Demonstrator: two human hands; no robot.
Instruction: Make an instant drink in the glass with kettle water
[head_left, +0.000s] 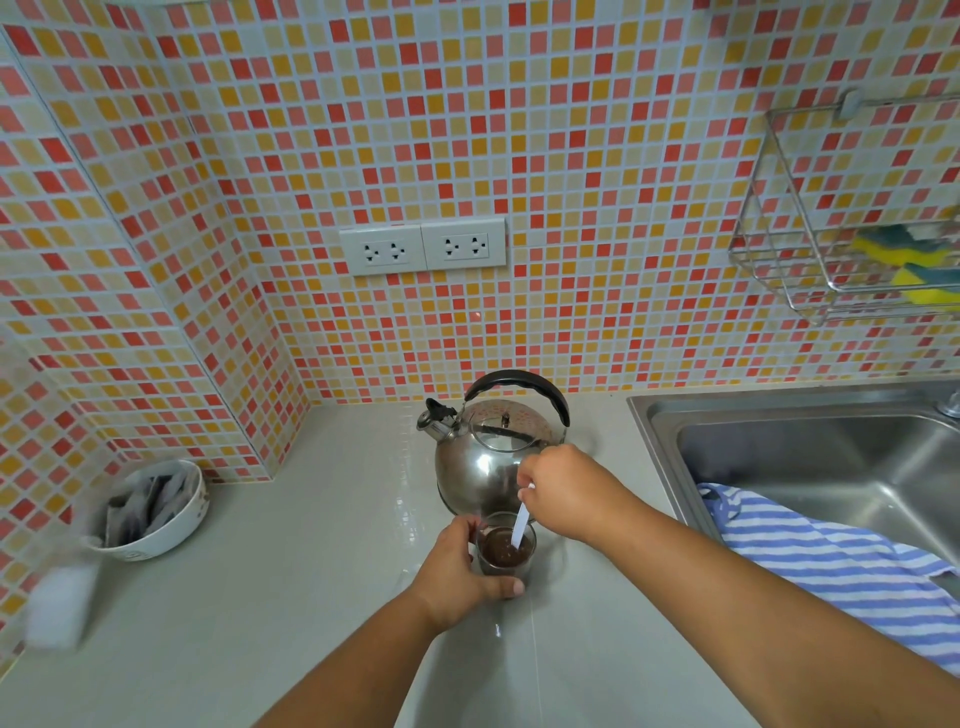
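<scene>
Grey counter (311, 597): stirrer (521, 519) near-upright in glass (505, 556), top in right hand (566, 493)

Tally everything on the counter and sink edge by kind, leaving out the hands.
Kettle: 1
Glass: 1
White stirrer: 1
Bowl of sachets: 1
Striped cloth: 1
Blurred white object: 1
Total: 6
</scene>
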